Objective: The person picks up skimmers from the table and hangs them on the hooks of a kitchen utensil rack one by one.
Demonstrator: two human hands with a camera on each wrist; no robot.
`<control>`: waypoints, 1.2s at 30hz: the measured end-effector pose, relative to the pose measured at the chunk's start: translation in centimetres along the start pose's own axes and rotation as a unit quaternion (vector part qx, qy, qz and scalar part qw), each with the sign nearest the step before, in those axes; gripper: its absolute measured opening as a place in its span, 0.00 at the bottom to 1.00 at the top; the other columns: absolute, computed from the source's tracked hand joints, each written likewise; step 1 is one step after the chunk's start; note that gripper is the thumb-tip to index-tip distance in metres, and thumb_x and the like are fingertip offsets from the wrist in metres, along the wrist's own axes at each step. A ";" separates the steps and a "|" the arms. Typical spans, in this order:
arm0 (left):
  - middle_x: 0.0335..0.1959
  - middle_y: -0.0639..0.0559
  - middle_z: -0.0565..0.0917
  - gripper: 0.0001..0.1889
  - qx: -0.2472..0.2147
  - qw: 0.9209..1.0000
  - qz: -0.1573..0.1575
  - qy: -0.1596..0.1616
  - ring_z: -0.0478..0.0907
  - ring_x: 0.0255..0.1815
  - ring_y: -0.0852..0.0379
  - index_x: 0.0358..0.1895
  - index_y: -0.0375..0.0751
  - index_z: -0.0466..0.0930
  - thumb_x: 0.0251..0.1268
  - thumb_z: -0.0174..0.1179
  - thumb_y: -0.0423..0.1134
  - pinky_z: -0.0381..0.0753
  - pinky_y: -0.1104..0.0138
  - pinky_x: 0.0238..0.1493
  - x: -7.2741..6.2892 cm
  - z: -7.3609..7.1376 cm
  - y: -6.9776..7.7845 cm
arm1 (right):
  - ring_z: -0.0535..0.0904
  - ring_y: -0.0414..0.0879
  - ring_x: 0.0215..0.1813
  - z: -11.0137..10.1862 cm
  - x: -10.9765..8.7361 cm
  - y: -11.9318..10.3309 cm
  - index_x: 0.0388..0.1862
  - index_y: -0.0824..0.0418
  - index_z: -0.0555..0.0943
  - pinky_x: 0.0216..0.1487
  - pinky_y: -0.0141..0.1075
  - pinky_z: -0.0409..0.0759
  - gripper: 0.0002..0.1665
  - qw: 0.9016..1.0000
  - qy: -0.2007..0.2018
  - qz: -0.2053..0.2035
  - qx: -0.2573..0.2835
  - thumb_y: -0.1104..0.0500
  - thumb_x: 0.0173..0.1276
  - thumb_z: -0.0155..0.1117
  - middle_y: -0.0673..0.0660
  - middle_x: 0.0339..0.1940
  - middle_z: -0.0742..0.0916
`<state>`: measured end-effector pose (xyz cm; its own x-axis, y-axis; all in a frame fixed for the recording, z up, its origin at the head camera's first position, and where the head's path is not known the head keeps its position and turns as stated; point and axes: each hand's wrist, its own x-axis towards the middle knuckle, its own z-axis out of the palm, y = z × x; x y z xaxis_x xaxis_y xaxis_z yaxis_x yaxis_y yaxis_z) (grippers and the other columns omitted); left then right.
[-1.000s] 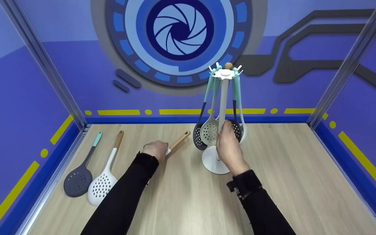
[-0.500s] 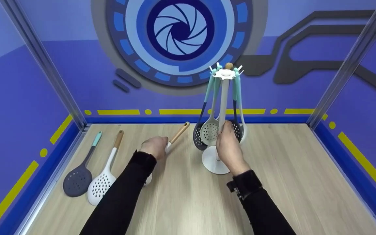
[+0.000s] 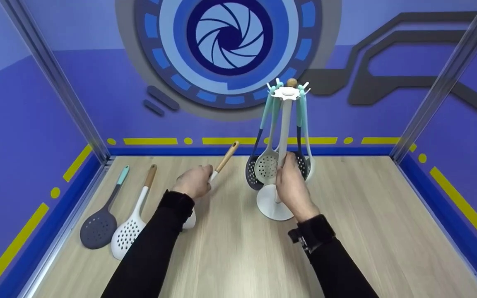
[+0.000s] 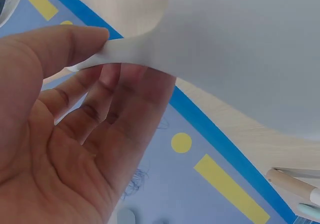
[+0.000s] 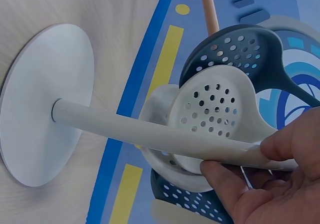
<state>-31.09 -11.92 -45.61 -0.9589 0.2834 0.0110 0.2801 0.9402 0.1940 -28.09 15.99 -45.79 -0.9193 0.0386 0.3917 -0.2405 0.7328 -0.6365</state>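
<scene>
My left hand (image 3: 193, 181) had the utensil (image 4: 225, 59) pinched at its white neck, thumb against fingers, left of centre in the head view, wooden handle (image 3: 227, 157) pointing upper right. Judged it light, stiff, hard to break; smooth neck could slip or roll, so the wood looked the surer hold. My right hand (image 3: 294, 186) was clamped on the stand (image 3: 285, 128), right of centre. Versus a second earlier: handle tip higher in frame, left hand up and slightly left, white head (image 3: 189, 221) now showing past my left sleeve (image 3: 149, 252); right hand stayed put.
</scene>
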 end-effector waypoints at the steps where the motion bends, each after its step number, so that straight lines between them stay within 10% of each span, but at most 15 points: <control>1: 0.31 0.50 0.78 0.12 -0.002 1.000 0.002 0.005 0.75 0.30 0.54 0.44 0.43 0.75 0.56 0.61 0.34 0.74 0.61 0.28 0.0 0.0 0.0 | 0.74 0.55 0.59 0.0 0.0 0.0 0.64 0.64 0.57 0.57 0.47 0.75 0.24 1.000 0.000 0.000 0.002 0.66 0.71 0.45 0.63 0.52 0.74; 36: 0.37 0.53 0.81 0.15 -0.144 0.977 0.032 0.151 0.76 0.29 0.60 0.52 0.49 0.73 0.62 0.57 0.37 0.75 0.68 0.23 -0.7 -0.3 0.7 | 0.75 0.54 0.56 -0.2 0.3 0.0 0.58 0.66 0.61 0.57 0.47 0.74 0.23 0.999 0.020 -0.025 0.006 0.66 0.67 0.54 0.62 0.50 0.76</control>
<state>-30.25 -11.48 -45.22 -0.9215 0.2295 0.3132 0.3571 0.8176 0.4516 -28.30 16.12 -45.54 -0.8930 0.0287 0.4491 -0.2901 0.7261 -0.6234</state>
